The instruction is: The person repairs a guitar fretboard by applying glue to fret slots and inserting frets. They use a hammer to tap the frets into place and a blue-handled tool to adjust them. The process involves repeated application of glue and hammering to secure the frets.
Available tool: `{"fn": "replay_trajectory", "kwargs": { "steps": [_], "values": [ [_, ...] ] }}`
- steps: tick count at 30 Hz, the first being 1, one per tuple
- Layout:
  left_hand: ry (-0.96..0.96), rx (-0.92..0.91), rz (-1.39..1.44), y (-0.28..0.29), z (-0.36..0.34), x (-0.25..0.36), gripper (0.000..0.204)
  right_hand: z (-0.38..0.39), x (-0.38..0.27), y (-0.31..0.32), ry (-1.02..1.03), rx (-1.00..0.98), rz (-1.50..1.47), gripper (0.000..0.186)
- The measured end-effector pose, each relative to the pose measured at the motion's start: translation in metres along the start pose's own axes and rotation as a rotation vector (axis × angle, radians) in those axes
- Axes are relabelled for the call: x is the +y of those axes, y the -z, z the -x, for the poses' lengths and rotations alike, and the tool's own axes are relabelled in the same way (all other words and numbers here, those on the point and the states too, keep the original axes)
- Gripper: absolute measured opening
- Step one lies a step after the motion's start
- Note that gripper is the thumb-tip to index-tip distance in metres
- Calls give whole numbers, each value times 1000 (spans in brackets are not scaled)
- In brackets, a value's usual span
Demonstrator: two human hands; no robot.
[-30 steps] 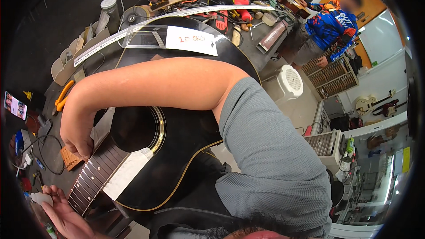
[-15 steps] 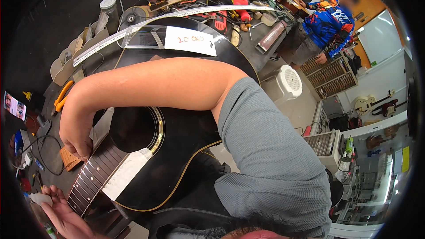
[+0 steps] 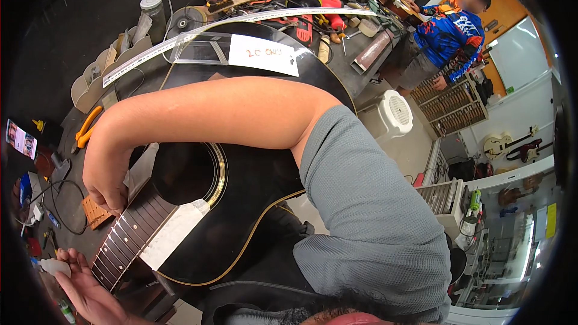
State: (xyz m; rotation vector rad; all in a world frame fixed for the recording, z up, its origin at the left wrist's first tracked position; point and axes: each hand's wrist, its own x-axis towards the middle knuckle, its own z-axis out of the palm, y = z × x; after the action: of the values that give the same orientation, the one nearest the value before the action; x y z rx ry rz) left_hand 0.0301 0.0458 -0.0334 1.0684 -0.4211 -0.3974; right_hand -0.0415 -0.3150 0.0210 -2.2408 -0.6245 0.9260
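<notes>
A black acoustic guitar lies across my view, strips of pale tape beside its fretboard. My right hand is bent down at the fretboard's upper edge near the soundhole, fingers curled together; what they pinch, if anything, is hidden. At lower left, my left hand is turned palm up, curled around a small white squeeze bottle beside the neck. A white card with handwriting and a clear plastic template rest on the guitar's upper body, below a long ruler.
The bench holds tools, a jar, orange pliers, a wooden block and a phone. A person in blue stands at upper right near a white stool. Guitars hang on the wall.
My hands and the guitar hold almost the same positions. The view shifts very slightly, and the other person's head has turned a little.
</notes>
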Motion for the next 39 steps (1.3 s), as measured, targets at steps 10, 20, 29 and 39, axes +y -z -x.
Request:
{"fn": "replay_trajectory", "kwargs": {
  "steps": [10, 20, 29, 39],
  "values": [
    [-12, -29, -6, -6, 2, 0, 47, 8, -7, 3, -14, 17, 45, 41],
    [-14, -72, 9, -12, 7, 1, 49, 6, -5, -2, -8, 81, 57, 34],
    [-29, -55, -1, -13, 7, 1, 49, 2, -1, -3, 7, 66, 2, 34],
    [-43, 75, -53, -38, 12, 3, 42, -1, -2, -1, -21, 50, 24, 33]
  ]
}}
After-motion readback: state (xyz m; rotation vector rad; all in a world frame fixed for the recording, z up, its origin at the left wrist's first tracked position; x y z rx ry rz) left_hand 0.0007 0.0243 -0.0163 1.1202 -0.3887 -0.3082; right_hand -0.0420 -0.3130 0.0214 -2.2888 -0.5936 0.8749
